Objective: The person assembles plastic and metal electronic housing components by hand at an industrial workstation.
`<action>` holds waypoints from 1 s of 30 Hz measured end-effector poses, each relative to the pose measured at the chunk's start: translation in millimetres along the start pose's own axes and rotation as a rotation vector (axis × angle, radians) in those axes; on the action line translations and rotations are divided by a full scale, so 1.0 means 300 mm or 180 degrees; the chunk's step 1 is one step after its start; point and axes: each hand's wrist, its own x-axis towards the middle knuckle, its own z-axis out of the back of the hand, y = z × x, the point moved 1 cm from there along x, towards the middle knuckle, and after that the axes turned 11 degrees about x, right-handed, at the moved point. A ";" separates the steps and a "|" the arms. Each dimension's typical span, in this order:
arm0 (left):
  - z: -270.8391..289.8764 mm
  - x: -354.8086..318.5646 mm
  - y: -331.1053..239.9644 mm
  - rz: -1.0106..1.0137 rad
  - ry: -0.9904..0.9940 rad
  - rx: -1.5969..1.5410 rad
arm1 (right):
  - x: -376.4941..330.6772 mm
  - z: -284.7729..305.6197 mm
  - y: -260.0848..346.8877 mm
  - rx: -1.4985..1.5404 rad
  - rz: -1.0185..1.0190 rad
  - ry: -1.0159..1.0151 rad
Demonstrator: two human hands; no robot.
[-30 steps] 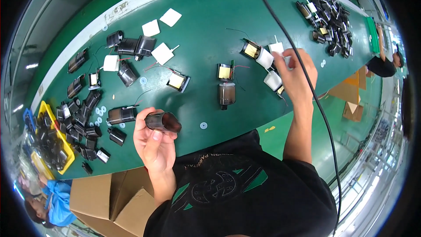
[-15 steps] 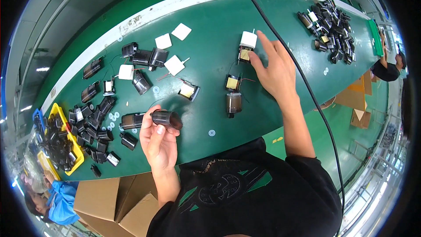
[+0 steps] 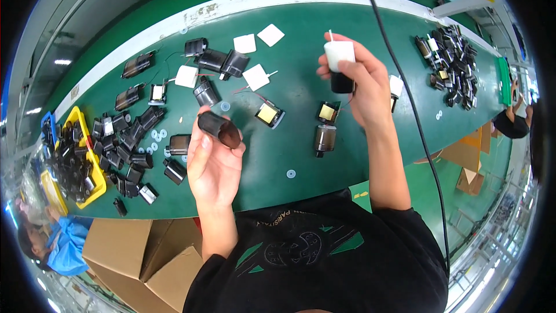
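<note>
My left hand grips a smoky dark, translucent plastic housing, its open end tilted toward the lower right. Above the bench, my right hand is closed around a part with a white block on top, a thin white tube rising from it and a black lower end. Below that hand, an assembly with a yellow patch lies beside a smoky cylinder. Partly hidden behind my right wrist is another white-topped piece. A yellow-patched unit rests between my hands.
Loose white blocks and dark housings lie on the green bench. Yellow bins of black parts stand at left; a heap of parts sits far right. A black cable hangs across the view. A cardboard box stands below.
My right hand has picked the white-topped part up off the bench, uncovering another white-topped piece. My left hand still holds the housing, now turned more downward. The whole view has shifted slightly.
</note>
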 end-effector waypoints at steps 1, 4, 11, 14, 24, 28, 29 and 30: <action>-0.006 0.000 -0.008 -0.0030 -0.0059 0.0021 | -0.022 -0.029 0.010 0.0030 -0.0048 0.0040; -0.012 0.021 -0.013 0.0292 0.0219 -0.1036 | -0.072 -0.112 -0.025 0.1498 -0.1283 0.0774; -0.020 0.038 -0.039 0.0354 0.0126 -0.1685 | -0.169 -0.257 -0.055 0.1592 -0.1664 0.0809; -0.025 0.028 -0.034 0.0023 -0.0101 -0.0772 | -0.163 -0.261 -0.018 0.1113 -0.1835 0.1119; -0.062 0.015 -0.021 -0.0563 -0.0310 0.0748 | -0.152 -0.261 -0.001 -0.0983 0.0532 0.1010; -0.094 0.010 -0.017 -0.0606 -0.0375 0.0957 | -0.152 -0.253 -0.001 -0.0905 0.0512 0.0989; -0.103 0.006 -0.018 -0.0618 -0.0392 0.0980 | -0.152 -0.248 -0.008 -0.0944 0.0656 0.0998; -0.103 0.003 -0.017 -0.0624 -0.0391 0.0982 | -0.151 -0.244 -0.017 -0.0984 0.0804 0.1008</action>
